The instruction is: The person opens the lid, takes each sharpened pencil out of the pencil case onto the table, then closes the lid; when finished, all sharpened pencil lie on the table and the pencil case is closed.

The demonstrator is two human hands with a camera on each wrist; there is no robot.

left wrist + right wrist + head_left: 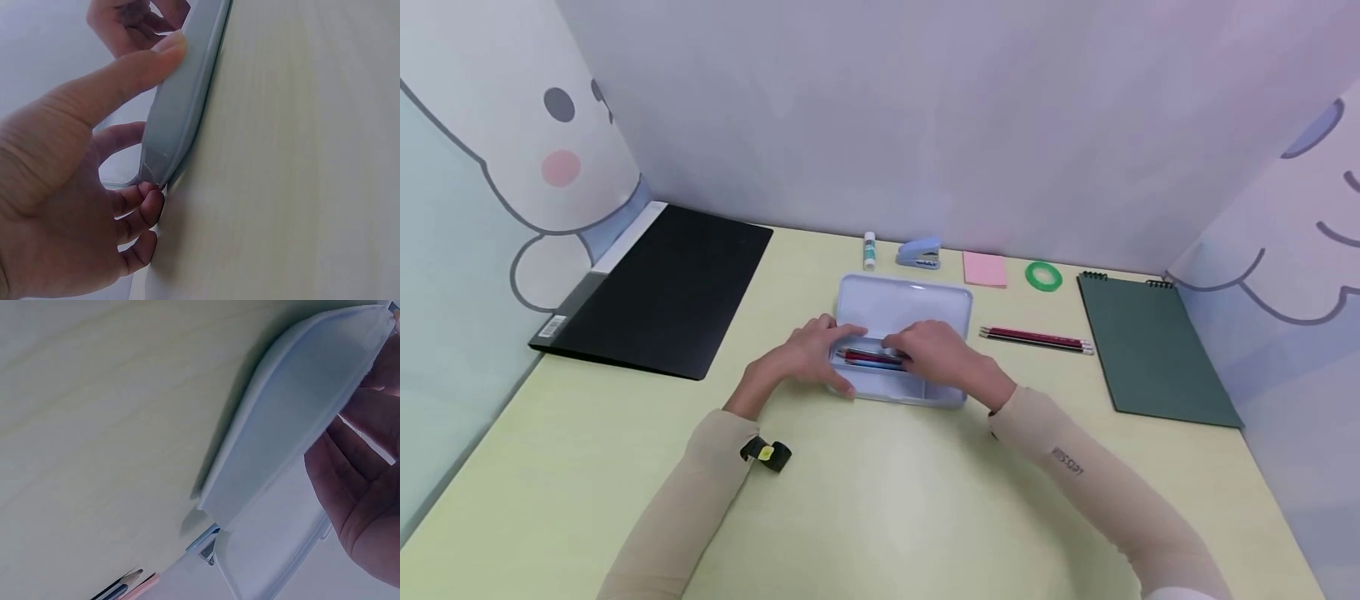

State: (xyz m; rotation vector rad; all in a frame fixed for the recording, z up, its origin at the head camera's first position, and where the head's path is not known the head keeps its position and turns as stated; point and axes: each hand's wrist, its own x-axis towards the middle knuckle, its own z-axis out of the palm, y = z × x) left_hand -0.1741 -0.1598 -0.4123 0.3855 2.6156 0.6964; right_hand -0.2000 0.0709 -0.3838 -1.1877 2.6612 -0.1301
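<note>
A pale blue pencil case lies on the table with its lid tipped back. Several pencils, red and dark, rest along its inside. My left hand grips the case's left end; in the left wrist view its thumb presses the outer wall and the other fingers curl about the corner. My right hand reaches into the case with bent fingers over the right ends of the pencils, seeming to pinch them. The fingertips there are partly hidden. In the right wrist view the case wall covers the pencils.
Behind the case stand a glue stick and a blue stapler, with pink sticky notes and green tape beside them. More pencils lie right, near a dark green spiral pad. A black folder lies left.
</note>
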